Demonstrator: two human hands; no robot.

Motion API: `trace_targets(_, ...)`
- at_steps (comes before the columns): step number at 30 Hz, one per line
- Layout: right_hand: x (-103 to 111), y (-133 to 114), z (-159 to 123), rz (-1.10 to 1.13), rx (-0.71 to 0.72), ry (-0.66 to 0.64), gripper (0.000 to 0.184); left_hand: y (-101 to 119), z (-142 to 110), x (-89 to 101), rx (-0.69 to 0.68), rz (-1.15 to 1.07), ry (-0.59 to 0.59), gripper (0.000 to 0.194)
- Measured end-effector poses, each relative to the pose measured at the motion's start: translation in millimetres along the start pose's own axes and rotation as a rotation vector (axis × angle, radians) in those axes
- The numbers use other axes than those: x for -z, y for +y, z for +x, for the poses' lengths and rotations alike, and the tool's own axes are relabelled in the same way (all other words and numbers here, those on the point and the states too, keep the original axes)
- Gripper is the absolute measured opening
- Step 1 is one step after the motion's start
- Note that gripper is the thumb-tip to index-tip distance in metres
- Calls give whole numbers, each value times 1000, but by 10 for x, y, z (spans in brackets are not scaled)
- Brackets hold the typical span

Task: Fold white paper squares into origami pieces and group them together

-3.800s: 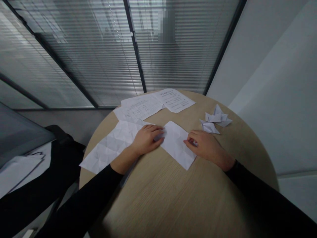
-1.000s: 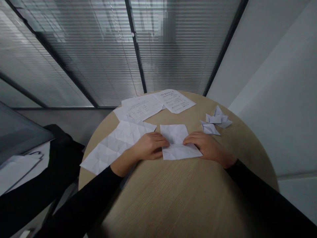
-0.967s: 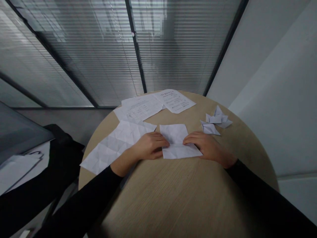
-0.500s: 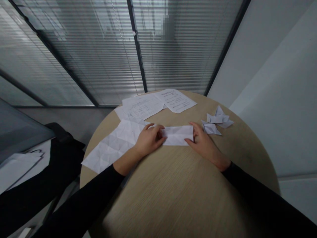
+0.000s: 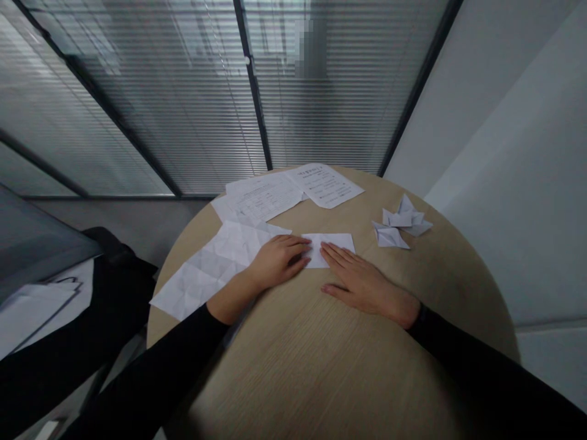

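Note:
A small folded white paper (image 5: 338, 242) lies flat on the round wooden table (image 5: 321, 366). My left hand (image 5: 277, 261) rests on its left end with fingers loosely curled, pressing it down. My right hand (image 5: 360, 282) lies flat and open on the paper's near edge, fingers stretched out toward the left. Much of the paper's lower half is hidden under the two hands.
A large creased white sheet (image 5: 215, 266) lies left of my left hand. Printed sheets (image 5: 293, 190) sit at the table's far edge. Two folded paper figures (image 5: 401, 223) lie at the right. A dark bag with white papers (image 5: 55, 318) is off the table at the left.
The paper was turned square to me and folded in half away from me. My right hand left the paper's right end and now lies flat across its near edge.

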State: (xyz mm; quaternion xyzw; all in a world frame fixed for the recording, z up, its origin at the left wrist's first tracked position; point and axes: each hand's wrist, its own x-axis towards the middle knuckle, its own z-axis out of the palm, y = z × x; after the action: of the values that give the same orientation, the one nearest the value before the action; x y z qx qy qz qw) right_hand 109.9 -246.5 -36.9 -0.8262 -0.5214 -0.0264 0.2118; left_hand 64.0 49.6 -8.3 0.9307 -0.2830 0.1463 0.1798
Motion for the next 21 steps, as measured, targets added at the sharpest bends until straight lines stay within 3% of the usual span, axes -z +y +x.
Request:
trace_targets(11, 24, 510, -90, -81, -185, 89, 80, 45, 10, 41, 5, -9, -6, 32)
trace_targets(15, 104, 514, -53, -109, -191, 115, 70, 44, 5, 69, -6, -15, -26, 41)
trace_targets(21, 226, 414, 32, -105, -183, 175, 51, 38, -12, 70, -33, -21, -45, 34)
